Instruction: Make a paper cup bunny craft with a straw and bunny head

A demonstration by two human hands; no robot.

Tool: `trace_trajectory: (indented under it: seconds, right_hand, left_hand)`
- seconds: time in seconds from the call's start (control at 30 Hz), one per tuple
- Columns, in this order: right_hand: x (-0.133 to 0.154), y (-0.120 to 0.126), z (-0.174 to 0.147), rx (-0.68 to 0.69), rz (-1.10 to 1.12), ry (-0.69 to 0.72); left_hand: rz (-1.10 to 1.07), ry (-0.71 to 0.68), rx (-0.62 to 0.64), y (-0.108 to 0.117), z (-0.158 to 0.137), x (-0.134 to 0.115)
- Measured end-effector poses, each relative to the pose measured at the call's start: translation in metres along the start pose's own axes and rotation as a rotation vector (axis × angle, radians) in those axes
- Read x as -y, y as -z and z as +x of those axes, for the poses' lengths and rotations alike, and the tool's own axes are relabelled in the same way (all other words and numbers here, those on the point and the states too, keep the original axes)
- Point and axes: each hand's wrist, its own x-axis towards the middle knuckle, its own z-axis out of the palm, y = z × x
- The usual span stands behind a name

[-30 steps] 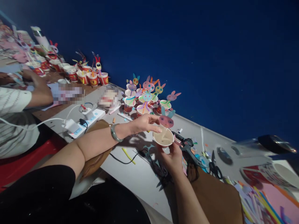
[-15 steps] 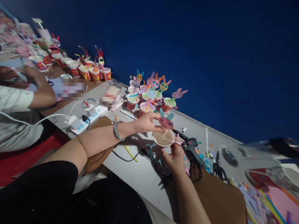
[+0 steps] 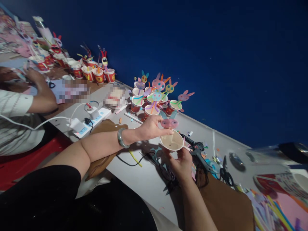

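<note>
A pink paper rabbit face (image 3: 169,124) with blue-green ears is pinched between the thumb and fingers of my left hand (image 3: 151,127). It stands at the far rim of a paper cup (image 3: 172,141), whose pale inside faces me. From below, my right hand (image 3: 179,163) grips that cup, fingers around its side. Whether the rabbit face touches the cup rim I cannot tell. Just behind my left hand is a group of red paper cups (image 3: 152,110) with rabbit faces on coloured strips. A black glue gun (image 3: 200,155) lies right of my right hand.
A white power strip (image 3: 95,122) with plugs and cables lies at left. Black scissors (image 3: 225,175), a computer mouse (image 3: 237,161) and coloured paper strips (image 3: 276,208) lie at right. A co-worker's arm (image 3: 43,93) rests at far left near more red cups (image 3: 98,76). A dark blue wall rises behind.
The rabbit face has shifted slightly left and up and now faces me more upright. The cup has moved a little right and up with my right hand. My left hand keeps its pinch.
</note>
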Motion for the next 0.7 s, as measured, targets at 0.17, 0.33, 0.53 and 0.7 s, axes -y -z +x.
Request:
trace_trajectory:
  seconds: [0.17, 0.33, 0.53, 0.7]
  right_hand:
    - [-0.0024, -0.0022, -0.0021, 0.005, 0.037, -0.011]
    - [-0.0023, -0.0039, -0.0025, -0.001, 0.036, 0.001]
    - [-0.0001, -0.0039, -0.0025, -0.011, 0.025, 0.015]
    - [0.0061, -0.0019, -0.0003, -0.002, -0.003, -0.018]
  left_hand:
    - [0.010, -0.013, -0.026, -0.0033, -0.0042, -0.0011]
    - [0.044, -0.040, -0.061, -0.0038, -0.0069, -0.0027]
    - [-0.050, -0.016, -0.014, -0.0058, -0.0049, -0.0001]
    - [-0.135, 0.006, 0.032, -0.0057, 0.0018, 0.0072]
